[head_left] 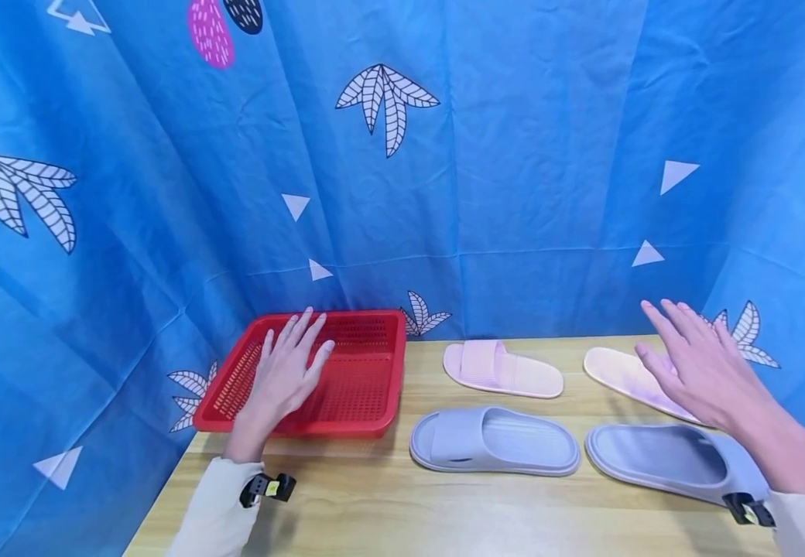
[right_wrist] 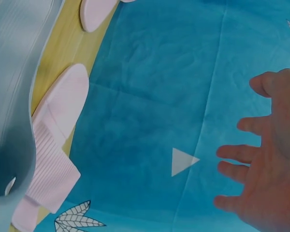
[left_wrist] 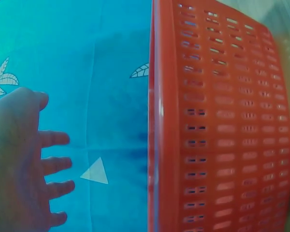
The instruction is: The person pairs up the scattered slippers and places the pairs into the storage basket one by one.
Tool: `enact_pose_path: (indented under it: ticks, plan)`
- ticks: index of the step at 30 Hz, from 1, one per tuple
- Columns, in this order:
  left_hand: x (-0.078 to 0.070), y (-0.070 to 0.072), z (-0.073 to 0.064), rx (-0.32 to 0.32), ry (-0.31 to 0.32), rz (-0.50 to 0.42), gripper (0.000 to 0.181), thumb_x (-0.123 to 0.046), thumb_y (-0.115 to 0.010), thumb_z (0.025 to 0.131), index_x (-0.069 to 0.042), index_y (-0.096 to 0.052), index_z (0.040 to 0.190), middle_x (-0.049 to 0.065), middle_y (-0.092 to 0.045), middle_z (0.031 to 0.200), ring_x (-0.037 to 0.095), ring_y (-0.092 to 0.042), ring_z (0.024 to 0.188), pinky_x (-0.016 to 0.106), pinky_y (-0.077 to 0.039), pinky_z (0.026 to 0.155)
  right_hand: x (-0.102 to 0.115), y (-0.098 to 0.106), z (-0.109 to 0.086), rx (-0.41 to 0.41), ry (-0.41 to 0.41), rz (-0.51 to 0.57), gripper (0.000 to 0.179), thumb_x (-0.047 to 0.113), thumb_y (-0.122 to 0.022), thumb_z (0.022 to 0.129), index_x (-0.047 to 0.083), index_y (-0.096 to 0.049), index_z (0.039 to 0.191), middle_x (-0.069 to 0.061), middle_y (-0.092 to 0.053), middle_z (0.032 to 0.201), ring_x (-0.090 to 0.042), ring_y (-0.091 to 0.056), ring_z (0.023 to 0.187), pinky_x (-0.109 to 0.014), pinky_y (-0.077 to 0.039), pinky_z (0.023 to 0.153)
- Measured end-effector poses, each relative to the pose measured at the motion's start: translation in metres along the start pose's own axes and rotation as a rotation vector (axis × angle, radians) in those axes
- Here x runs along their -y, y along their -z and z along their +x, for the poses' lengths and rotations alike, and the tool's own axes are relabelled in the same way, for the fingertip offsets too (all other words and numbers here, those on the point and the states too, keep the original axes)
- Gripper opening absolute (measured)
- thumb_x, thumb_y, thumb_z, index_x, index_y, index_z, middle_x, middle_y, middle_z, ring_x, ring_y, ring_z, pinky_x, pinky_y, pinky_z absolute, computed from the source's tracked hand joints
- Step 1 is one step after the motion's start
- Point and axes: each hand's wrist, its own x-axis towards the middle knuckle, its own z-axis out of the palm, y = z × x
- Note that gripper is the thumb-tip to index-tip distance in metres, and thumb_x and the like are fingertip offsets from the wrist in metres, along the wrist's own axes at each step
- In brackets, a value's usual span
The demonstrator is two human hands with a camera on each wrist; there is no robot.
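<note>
My left hand (head_left: 286, 375) is raised above a red plastic basket (head_left: 354, 428), its fingers spread and holding nothing. In the left wrist view the basket's slotted wall (left_wrist: 224, 145) fills the right side, apart from the fingers. Over on the right, my right hand (head_left: 705, 371) hovers with extended fingers, also holding nothing. Beneath and beside it lie a pink slipper (head_left: 621, 371), partly hidden by the hand, and a grey slipper (head_left: 642, 452), partly covered by the forearm. Nearer the middle are another pink slipper (head_left: 486, 365) and another grey slipper (head_left: 457, 437).
All of these stand on a light wood-grain table (head_left: 402, 510). A blue patterned curtain (head_left: 535, 178) hangs behind the table and along both sides. Black straps with small devices (head_left: 268, 489) sit at both wrists.
</note>
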Motion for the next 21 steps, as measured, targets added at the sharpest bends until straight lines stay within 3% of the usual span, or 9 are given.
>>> enact_pose_path:
  ticks: [21]
  plan:
    - [-0.003,-0.011,-0.027,-0.128,0.002,-0.065,0.059,-0.043,-0.053,0.104,-0.016,-0.045,0.156,0.014,-0.037,0.162,0.039,-0.031,0.148,0.07,-0.014,0.116,0.017,-0.005,-0.019,-0.145,0.0,0.083,0.066,0.028,-0.056,0.104,0.008,-0.03,0.161,-0.029,-0.031,0.16,-0.049,-0.022,0.149,-0.061,0.002,0.121]
